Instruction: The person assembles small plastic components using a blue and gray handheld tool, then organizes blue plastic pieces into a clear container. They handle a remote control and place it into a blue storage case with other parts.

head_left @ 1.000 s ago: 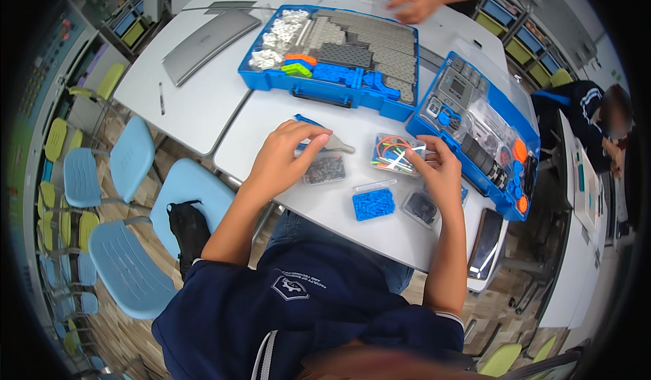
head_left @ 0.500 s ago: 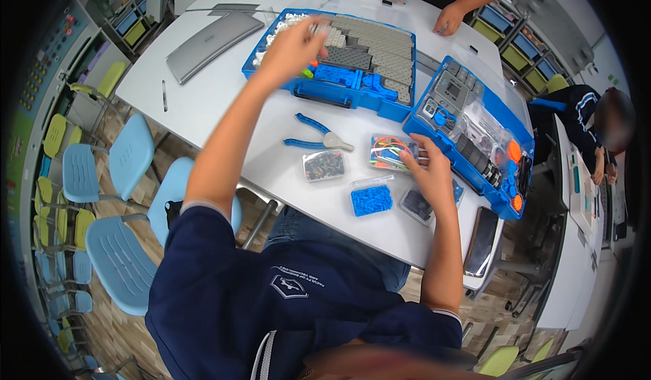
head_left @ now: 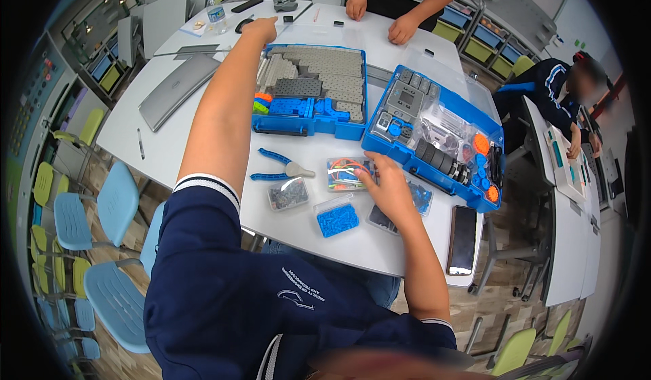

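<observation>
My left arm stretches past the left side of a blue case [head_left: 319, 125] of grey, blue and other building parts. My left hand [head_left: 260, 32] is at the case's far left corner, near a black mouse [head_left: 244, 25]; its fingers are mostly hidden. My right hand [head_left: 388, 188], thumb and fingers apart, rests at the right end of a small clear box [head_left: 344, 174] of coloured bands or cords. Around it lie a clear box of blue pegs [head_left: 337, 220], a box of dark small pieces [head_left: 287, 194] and blue-handled pliers [head_left: 281, 166].
A second blue case [head_left: 468, 188] with wheels and electronic modules stands at the right. A phone [head_left: 462, 240] lies near the right edge, a grey laptop [head_left: 180, 91] at the left. A bottle [head_left: 216, 15] stands far left. Across the table, another person's hands [head_left: 403, 30] rest on it.
My left hand has moved from above the white pieces in the case to its far left corner. My right hand stays at the box of coloured bands. The view has shifted.
</observation>
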Demonstrator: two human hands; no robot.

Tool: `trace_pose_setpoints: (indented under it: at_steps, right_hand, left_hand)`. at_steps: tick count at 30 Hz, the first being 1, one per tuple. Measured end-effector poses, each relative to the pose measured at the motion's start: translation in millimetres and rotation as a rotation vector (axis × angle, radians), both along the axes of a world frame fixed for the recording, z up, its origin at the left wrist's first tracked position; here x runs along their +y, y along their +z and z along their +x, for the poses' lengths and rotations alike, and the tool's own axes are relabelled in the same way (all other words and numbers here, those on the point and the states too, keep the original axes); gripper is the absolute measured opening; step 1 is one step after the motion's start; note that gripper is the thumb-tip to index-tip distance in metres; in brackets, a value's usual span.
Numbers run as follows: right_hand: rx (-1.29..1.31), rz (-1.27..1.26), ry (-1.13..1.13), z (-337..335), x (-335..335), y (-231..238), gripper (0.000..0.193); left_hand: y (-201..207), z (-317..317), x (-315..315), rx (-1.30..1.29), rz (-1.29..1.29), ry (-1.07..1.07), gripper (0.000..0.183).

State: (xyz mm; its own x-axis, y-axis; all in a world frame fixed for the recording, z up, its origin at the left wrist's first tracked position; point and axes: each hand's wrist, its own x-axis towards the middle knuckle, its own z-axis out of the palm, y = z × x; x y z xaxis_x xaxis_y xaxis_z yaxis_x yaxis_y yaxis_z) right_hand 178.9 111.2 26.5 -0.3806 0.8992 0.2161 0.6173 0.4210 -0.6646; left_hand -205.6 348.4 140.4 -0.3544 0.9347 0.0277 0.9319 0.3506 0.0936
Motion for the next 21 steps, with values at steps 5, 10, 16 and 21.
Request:
trace_pose_setpoints:
  at_steps: [5, 10, 16, 21]
  right_hand:
    - [-0.015, 0.013, 0.0, -0.1, -2.4, 3.3, 0.045]
    - [-0.04, 0.028, 0.003, 0.1, -2.6, 2.6, 0.044]
    - [-0.038, 0.014, 0.006, -0.5, -1.6, 1.9, 0.044]
    - [-0.044, 0.002, 0.002, -0.2, -2.5, 4.3, 0.044]
  left_hand:
    - [0.5, -0.8, 12.7, 0.061, -0.002, 0.006, 0.073]
    - [0.1, -15.3, 19.0, 0.153, -0.007, -0.027, 0.076]
    - [2.5, -21.8, 19.1, 0.121, -0.015, -0.003, 0.077]
    - [-9.1, -24.3, 20.4, 0.124, 0.014, -0.007, 0.073]
